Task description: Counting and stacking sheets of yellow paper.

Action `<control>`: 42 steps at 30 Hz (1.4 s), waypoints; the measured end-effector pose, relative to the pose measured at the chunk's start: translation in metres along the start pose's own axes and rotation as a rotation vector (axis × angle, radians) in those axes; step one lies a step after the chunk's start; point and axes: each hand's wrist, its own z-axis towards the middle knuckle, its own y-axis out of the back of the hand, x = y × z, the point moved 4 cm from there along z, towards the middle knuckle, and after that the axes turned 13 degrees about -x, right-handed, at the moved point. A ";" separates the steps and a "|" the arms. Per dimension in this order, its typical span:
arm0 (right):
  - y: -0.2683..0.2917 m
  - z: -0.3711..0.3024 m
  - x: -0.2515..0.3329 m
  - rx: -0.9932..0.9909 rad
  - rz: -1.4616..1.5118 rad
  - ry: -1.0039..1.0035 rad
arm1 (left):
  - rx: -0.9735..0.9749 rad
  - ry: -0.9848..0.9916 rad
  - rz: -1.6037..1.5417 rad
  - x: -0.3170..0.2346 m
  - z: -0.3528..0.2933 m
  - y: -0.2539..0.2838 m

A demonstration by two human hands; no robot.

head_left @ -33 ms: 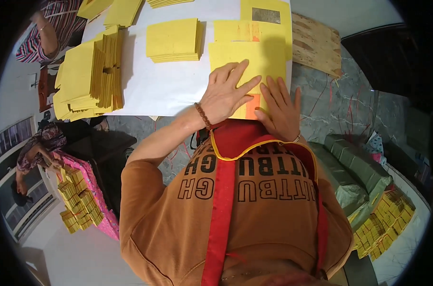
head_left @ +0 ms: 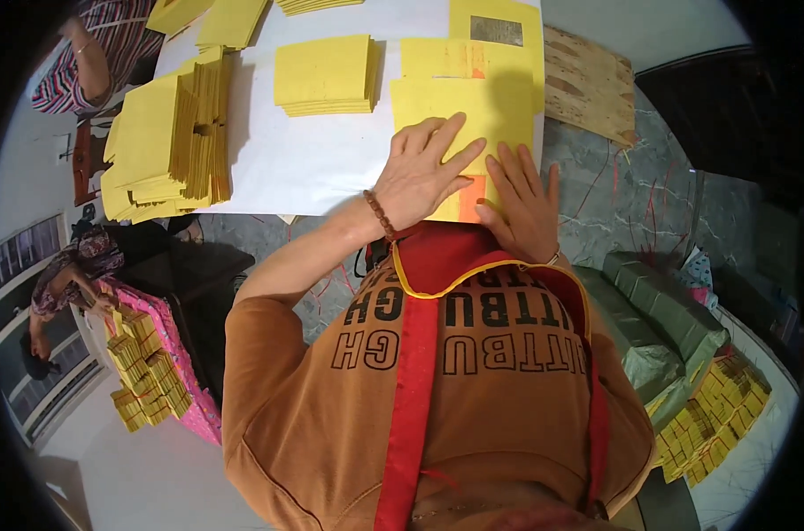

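Observation:
At the near right end of the table, a yellow paper sheet lies flat with an orange patch by its near edge. My left hand rests on it, fingers spread, a beaded bracelet on the wrist. Pressed to the sheet's right side is my right hand, its fingers stretched out. Neither hand grasps anything. Just beyond lies more yellow paper with orange marks, and behind that a yellow piece bearing a grey rectangle. A neat yellow paper stack sits to the left of these.
On the white tabletop, a tall stack of folded yellow paper stands at the left. A wooden board is beyond the right edge. Green wrapped bundles lie at right. Two people are at the left, one by a pink-covered surface.

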 end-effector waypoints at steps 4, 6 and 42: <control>0.003 -0.002 -0.023 0.032 0.618 -0.316 | -0.014 -0.177 0.240 -0.003 0.009 0.004; 0.011 0.002 -0.026 -0.059 0.694 -0.364 | -0.004 -0.147 0.288 -0.008 0.015 0.003; 0.002 0.014 -0.013 -0.121 0.374 -0.177 | 0.200 0.247 0.425 0.221 -0.078 -0.031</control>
